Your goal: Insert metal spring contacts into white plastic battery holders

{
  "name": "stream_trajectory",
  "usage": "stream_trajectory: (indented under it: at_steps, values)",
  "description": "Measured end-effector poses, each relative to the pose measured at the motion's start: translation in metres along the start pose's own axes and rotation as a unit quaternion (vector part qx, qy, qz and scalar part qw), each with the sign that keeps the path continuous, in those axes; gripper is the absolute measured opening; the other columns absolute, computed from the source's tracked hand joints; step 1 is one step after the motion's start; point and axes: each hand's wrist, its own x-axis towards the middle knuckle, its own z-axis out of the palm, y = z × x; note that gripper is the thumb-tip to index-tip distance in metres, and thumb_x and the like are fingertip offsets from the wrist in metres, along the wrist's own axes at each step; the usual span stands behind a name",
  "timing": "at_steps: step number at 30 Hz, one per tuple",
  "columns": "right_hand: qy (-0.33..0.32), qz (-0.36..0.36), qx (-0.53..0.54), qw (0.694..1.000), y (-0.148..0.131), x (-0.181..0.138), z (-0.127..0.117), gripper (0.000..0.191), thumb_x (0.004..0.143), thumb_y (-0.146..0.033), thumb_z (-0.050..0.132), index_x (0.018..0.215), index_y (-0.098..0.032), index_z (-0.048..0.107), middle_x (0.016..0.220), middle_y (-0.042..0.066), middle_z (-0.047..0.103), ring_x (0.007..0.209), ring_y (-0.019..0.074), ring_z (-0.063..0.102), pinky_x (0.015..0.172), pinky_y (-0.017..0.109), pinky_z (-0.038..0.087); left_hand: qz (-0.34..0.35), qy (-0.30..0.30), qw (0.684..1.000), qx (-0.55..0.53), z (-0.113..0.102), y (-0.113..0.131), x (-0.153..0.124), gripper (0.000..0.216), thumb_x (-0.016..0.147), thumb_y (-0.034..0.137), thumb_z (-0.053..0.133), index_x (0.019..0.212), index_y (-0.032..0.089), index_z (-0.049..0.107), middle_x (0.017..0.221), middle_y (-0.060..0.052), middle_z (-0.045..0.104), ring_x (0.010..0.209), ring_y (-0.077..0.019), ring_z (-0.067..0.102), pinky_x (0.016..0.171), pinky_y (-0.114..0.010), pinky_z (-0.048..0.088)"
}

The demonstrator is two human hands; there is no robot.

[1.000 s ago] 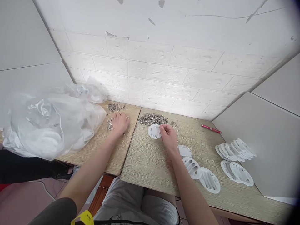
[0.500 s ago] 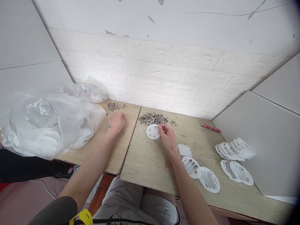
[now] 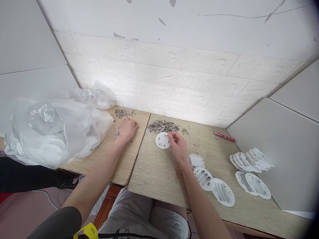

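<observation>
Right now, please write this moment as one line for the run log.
left hand: on scattered metal bits | right hand: pinching white round disc | metal pile: behind disc | table: bears all

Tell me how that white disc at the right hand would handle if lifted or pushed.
The disc is thin moulded plastic, so probably light and stiff. It lies flat on the table, so it would likely slide, not roll. The right hand pinches its edge, perhaps the easiest grip.
</observation>
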Motion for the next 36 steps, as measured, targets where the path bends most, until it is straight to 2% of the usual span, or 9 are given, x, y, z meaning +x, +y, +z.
stream_trajectory:
  at_steps: [9,17,22,24,26,30,33,36]
  values:
    - [-0.011,-0.007,-0.008,1.0,-0.002,-0.001,0.0,0.03,0.082,-0.047,0.053,0.083,-0.018,0.063,0.069,0.003,0.059,0.06,0.0162,0.05,0.053,0.027,0.037,0.027,0.004,0.999,-0.047,0.006,0.001,0.004,0.018,0.084,0.022,0.054,0.082,0.019,0.072,0.095,-0.012,0.064,0.101,-0.0289,0.055,0.088,-0.04,0.045]
    - [-0.022,-0.014,-0.013,1.0,-0.002,-0.002,0.001,0.03,0.084,-0.045,0.052,0.083,-0.018,0.063,0.067,0.003,0.057,0.058,0.0152,0.048,0.052,0.027,0.035,0.047,0.008,0.998,-0.046,0.007,0.001,0.003,0.015,0.084,0.018,0.051,0.08,0.017,0.066,0.1,-0.013,0.061,0.104,-0.0284,0.052,0.088,-0.039,0.043]
    - [-0.028,0.004,0.011,1.0,-0.001,-0.002,0.001,0.03,0.083,-0.046,0.053,0.083,-0.018,0.063,0.066,0.002,0.058,0.055,0.0142,0.046,0.05,0.027,0.034,0.049,0.032,0.988,-0.14,0.006,0.005,0.006,0.013,0.086,0.02,0.049,0.077,0.016,0.058,0.089,-0.009,0.06,0.093,-0.0221,0.054,0.086,-0.035,0.042]
    - [-0.025,0.013,0.023,0.999,0.0,-0.001,0.001,0.031,0.083,-0.048,0.053,0.083,-0.018,0.063,0.064,0.002,0.058,0.054,0.0138,0.045,0.049,0.027,0.034,0.038,0.04,0.974,-0.222,0.005,0.011,0.005,0.015,0.087,0.023,0.048,0.076,0.017,0.055,0.082,-0.006,0.06,0.083,-0.0189,0.055,0.079,-0.032,0.043]
    - [-0.02,0.019,0.021,0.999,0.002,0.0,0.0,0.031,0.083,-0.048,0.053,0.083,-0.018,0.063,0.06,0.0,0.055,0.051,0.0133,0.043,0.048,0.026,0.034,0.026,0.032,0.945,-0.324,0.006,0.019,0.001,0.015,0.087,0.026,0.048,0.075,0.018,0.053,0.075,-0.003,0.058,0.072,-0.0155,0.053,0.071,-0.029,0.043]
    - [-0.033,0.065,0.016,0.997,0.005,0.002,0.0,0.029,0.08,-0.048,0.056,0.081,-0.019,0.06,0.05,-0.004,0.048,0.043,0.0117,0.039,0.044,0.026,0.03,0.012,-0.041,0.86,-0.508,0.015,0.039,-0.013,0.022,0.08,0.039,0.059,0.078,0.017,0.056,0.072,-0.001,0.058,0.065,-0.0125,0.051,0.064,-0.026,0.042]
    - [-0.053,0.096,0.031,0.993,0.006,0.002,0.0,0.028,0.077,-0.047,0.059,0.083,-0.02,0.058,0.051,-0.005,0.048,0.041,0.0108,0.039,0.042,0.025,0.028,0.023,-0.099,0.818,-0.566,0.023,0.051,-0.022,0.031,0.069,0.042,0.07,0.082,0.016,0.061,0.075,-0.003,0.062,0.067,-0.0129,0.054,0.064,-0.027,0.044]
    - [-0.066,0.087,0.033,0.993,0.004,0.0,0.001,0.027,0.076,-0.044,0.058,0.091,-0.021,0.056,0.051,-0.006,0.047,0.04,0.0114,0.039,0.042,0.024,0.028,0.057,-0.135,0.802,-0.579,0.028,0.057,-0.026,0.034,0.065,0.039,0.074,0.086,0.015,0.064,0.077,-0.004,0.065,0.068,-0.0138,0.057,0.067,-0.03,0.046]
